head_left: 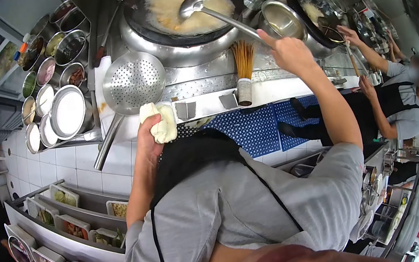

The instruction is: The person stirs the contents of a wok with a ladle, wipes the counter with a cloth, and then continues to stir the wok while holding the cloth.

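- Thin sticks [245,60] in a can [245,93], bench's [282,89] front edge
- White-filled pot [67,111], side stand's [99,130] near right corner
- Greens [63,197] in a tub [74,200], counter's [112,260] far edge
- Blue mat [247,128] on the tiled floor [89,177]

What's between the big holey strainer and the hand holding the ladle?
In the head view, a bundle of thin brown sticks poking out of a can, plus some metal stovetop, lies between the strainer and the right hand.

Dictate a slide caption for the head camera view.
Right hand holding a ladle at a wok of frothy liquid; left hand gripping a pale cloth.
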{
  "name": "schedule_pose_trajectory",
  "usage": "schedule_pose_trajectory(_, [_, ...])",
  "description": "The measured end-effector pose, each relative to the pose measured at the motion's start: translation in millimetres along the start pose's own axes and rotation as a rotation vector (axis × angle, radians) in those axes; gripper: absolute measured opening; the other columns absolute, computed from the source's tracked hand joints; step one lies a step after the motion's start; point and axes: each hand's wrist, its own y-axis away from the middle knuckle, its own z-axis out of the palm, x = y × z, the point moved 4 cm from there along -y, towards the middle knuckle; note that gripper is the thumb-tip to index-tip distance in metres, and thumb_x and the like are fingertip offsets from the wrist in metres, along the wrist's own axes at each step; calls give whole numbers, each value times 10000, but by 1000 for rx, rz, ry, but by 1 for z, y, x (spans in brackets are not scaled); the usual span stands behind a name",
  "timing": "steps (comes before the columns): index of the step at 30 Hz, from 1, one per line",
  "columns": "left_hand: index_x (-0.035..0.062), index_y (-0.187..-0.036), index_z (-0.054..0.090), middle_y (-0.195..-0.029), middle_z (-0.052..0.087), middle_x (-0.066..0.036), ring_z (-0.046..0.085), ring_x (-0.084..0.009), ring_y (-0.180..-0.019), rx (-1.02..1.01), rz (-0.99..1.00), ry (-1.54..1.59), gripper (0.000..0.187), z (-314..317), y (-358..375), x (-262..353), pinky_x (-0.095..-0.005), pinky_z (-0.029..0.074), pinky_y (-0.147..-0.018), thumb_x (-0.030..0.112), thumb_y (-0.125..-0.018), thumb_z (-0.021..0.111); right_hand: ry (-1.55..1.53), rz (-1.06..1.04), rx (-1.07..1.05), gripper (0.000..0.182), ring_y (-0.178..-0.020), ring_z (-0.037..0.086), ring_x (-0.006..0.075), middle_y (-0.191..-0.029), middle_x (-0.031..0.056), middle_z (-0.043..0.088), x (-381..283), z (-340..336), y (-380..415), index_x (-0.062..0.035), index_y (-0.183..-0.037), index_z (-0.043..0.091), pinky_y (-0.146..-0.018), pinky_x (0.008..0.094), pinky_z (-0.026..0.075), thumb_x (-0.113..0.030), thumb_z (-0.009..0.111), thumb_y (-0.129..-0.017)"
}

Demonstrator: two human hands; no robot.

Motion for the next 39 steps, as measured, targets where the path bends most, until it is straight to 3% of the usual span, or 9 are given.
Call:
schedule_pose_trajectory(6, [-20, -1239, 549, -1080, 670, -143, 685, -273, -946, 14, -18, -17, 439, 5, -19, 4, -408, 584, -837, 162, -846, 622, 129, 103, 164, 683, -650, 686, 356, -740, 204, 680, 61, -26, 15, -204, -1479, 449, -606, 467, 557, -42, 554, -825])
schedule_pose_trajectory(10, [23, -1244, 558, -1093, 671, -143, 679, -297, -974, 1, -9, -34, 455, 8, -32, 9, -432, 562, -897, 194, -829, 631, -290, 157, 457, 679, -674, 671, 401, -790, 261, 667, 131, -4, -17, -159, -1468, 466, -612, 465, 544, -116, 642, -814])
schedule_pose_trajectory(16, [49, -1220, 565, -1057, 663, -112, 670, -278, -941, 78, 68, -27, 444, 10, -31, 16, -417, 568, -845, 197, -810, 652, -1461, 633, 557, 538, -454, 520, 119, -633, 45, 553, 188, 19, -115, 68, -1397, 471, -404, 302, 437, -46, 628, -894])
schedule_pose_trajectory(18, [52, -1218, 562, -1069, 658, -111, 664, -278, -950, 127, 113, -12, 448, 16, -25, 18, -417, 565, -851, 196, -804, 656, -1630, 597, 631, 109, -437, 534, 152, -599, 46, 539, 209, 24, -158, 49, -978, 601, -381, 316, 428, -2, 620, -884])
schedule_pose_trajectory(20, [48, -1216, 556, -1066, 653, -109, 659, -278, -957, 187, 140, -8, 453, 21, -17, 16, -418, 561, -856, 199, -802, 659, -1661, 597, 672, 31, -435, 542, 171, -589, 49, 544, 231, 32, -204, 23, -856, 592, -379, 328, 430, 17, 590, -886])
schedule_pose_trajectory(30, [39, -1206, 552, -1013, 660, -123, 669, -290, -879, 413, 179, -15, 448, 39, 19, -23, -421, 569, -794, 214, -811, 668, -1196, 578, 779, 282, -507, 618, 174, -663, 88, 642, 306, 22, -351, 50, -1106, 600, -468, 319, 497, -71, 663, -860])
schedule_pose_trajectory(36, [23, -1244, 534, -1047, 663, -140, 679, -287, -919, 327, 56, -81, 491, 39, -3, -31, -426, 581, -798, 193, -803, 662, -1699, 397, 625, 726, -445, 528, 139, -646, 50, 592, 193, 22, -231, -10, -1504, 350, -385, 299, 424, -41, 695, -866])
schedule_pose_trajectory(38, [14, -1235, 536, -1052, 664, -139, 682, -281, -927, 161, 38, -46, 468, 63, -18, -25, -422, 586, -798, 171, -812, 658, -1621, 365, 538, 437, -457, 587, 169, -647, 81, 628, 149, 22, -177, 50, -1237, 597, -413, 323, 474, -54, 702, -826])
schedule_pose_trajectory(39, [8, -1225, 542, -1049, 665, -140, 684, -279, -920, 133, 38, -61, 453, 72, -23, -23, -418, 588, -798, 156, -812, 658, -1666, 387, 466, 540, -444, 557, 147, -638, 65, 607, 125, 24, -152, 39, -1339, 514, -382, 302, 439, -23, 692, -832])
